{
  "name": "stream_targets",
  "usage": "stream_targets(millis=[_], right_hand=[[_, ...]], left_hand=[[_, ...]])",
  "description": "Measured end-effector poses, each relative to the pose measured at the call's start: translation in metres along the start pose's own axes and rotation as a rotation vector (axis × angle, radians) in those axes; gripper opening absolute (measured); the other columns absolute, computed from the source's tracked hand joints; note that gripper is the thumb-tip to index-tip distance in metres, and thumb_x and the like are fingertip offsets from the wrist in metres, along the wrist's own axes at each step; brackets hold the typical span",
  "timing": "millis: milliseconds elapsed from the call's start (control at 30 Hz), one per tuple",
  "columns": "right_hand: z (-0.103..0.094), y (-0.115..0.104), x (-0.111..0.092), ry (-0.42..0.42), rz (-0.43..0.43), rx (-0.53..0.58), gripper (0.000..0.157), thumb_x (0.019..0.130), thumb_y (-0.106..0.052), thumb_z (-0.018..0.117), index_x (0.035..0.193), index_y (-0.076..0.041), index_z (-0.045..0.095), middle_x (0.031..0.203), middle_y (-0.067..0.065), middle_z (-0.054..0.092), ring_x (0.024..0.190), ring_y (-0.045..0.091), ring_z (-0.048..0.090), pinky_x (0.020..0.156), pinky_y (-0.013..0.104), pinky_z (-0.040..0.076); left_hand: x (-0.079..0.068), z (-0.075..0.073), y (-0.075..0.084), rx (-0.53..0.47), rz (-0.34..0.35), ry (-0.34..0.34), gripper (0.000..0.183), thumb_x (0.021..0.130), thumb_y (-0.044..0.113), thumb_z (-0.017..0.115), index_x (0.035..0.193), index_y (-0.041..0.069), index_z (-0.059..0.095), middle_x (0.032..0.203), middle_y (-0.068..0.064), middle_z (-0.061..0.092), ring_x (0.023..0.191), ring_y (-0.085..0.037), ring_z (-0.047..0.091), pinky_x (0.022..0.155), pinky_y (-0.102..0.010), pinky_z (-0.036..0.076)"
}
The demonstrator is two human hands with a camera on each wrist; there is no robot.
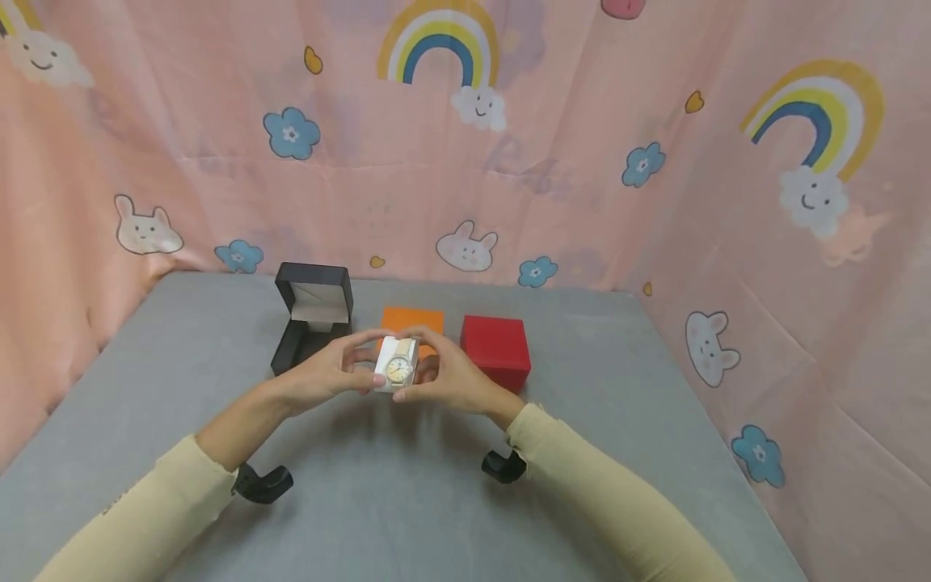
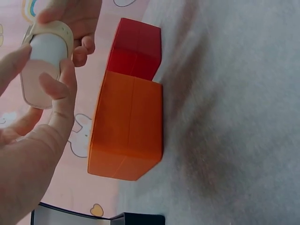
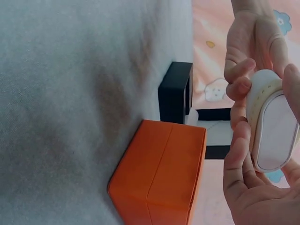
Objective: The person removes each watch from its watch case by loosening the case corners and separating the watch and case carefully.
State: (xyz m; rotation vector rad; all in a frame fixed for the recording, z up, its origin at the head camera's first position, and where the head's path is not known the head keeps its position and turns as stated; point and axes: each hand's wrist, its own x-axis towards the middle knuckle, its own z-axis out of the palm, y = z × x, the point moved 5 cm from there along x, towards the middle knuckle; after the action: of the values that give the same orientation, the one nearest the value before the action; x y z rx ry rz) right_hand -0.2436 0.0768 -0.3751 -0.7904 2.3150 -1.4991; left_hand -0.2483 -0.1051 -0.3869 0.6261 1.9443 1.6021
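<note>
A wristwatch [image 1: 398, 369] with a cream strap and pale round dial is wrapped around a white watch cushion [image 1: 387, 352]. Both hands hold it up in front of the boxes, dial toward the head camera. My left hand [image 1: 320, 376] pinches its left side, thumb at the lower edge and fingers along the top. From the right, my right hand [image 1: 460, 378] grips the other side between thumb and fingers. In the left wrist view the strap [image 2: 61, 33] loops over the cushion's smooth rounded end. The right wrist view shows the cushion's flat oval end [image 3: 277, 133] between the fingers.
Behind the left hand stands a black box [image 1: 316, 299], lid raised, light lining inside. A closed orange box [image 1: 412, 318] sits behind the watch, with a closed red box [image 1: 496, 347] to its right. A pink patterned curtain [image 1: 349, 202] backs the grey-covered table [image 1: 378, 509].
</note>
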Motion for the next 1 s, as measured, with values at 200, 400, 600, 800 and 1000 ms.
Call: stream_targets(millis=[200,400,600,800,1000], right_hand=[[0.000,0.001,0.000,0.039,0.003,0.066,0.074,0.082,-0.007,0.083,0.144,-0.015,0.043,0.137,0.010,0.050,0.076,0.018,0.069,0.077,0.025,0.059],[0.004,-0.006,0.001,0.031,-0.016,0.068,0.073,0.085,-0.005,0.080,0.146,-0.015,0.040,0.143,0.009,0.047,0.082,0.018,0.070,0.081,0.027,0.060],[0.011,-0.020,0.001,0.070,0.011,-0.052,0.074,0.090,-0.014,0.076,0.152,-0.018,0.035,0.119,0.009,0.059,0.070,0.014,0.064,0.069,0.023,0.056],[0.010,-0.028,0.001,0.115,0.015,-0.121,0.073,0.088,-0.010,0.077,0.150,-0.017,0.040,0.103,0.009,0.060,0.058,0.014,0.056,0.059,0.021,0.050],[0.011,-0.027,0.002,0.083,0.016,-0.148,0.075,0.086,-0.004,0.072,0.151,-0.018,0.038,0.114,0.008,0.057,0.060,0.012,0.055,0.060,0.021,0.051]], left_hand=[[0.001,-0.002,0.003,0.007,0.002,0.029,0.083,0.096,0.014,0.067,0.162,0.009,0.017,0.155,-0.026,0.043,0.095,-0.016,0.066,0.086,-0.028,0.052],[-0.002,-0.004,0.004,-0.005,0.004,0.074,0.079,0.095,0.013,0.068,0.160,0.009,0.022,0.146,-0.025,0.051,0.093,-0.018,0.065,0.083,-0.030,0.052],[-0.006,-0.002,0.006,-0.014,0.028,0.153,0.076,0.095,0.013,0.069,0.158,0.011,0.028,0.141,-0.025,0.055,0.093,-0.017,0.065,0.080,-0.030,0.053],[-0.007,-0.001,0.010,0.009,0.040,0.166,0.077,0.095,0.015,0.069,0.160,0.012,0.028,0.148,-0.025,0.052,0.097,-0.014,0.066,0.079,-0.030,0.055],[-0.008,-0.003,0.009,0.012,0.030,0.156,0.077,0.095,0.018,0.071,0.160,0.013,0.030,0.149,-0.024,0.051,0.091,-0.013,0.065,0.074,-0.027,0.054]])
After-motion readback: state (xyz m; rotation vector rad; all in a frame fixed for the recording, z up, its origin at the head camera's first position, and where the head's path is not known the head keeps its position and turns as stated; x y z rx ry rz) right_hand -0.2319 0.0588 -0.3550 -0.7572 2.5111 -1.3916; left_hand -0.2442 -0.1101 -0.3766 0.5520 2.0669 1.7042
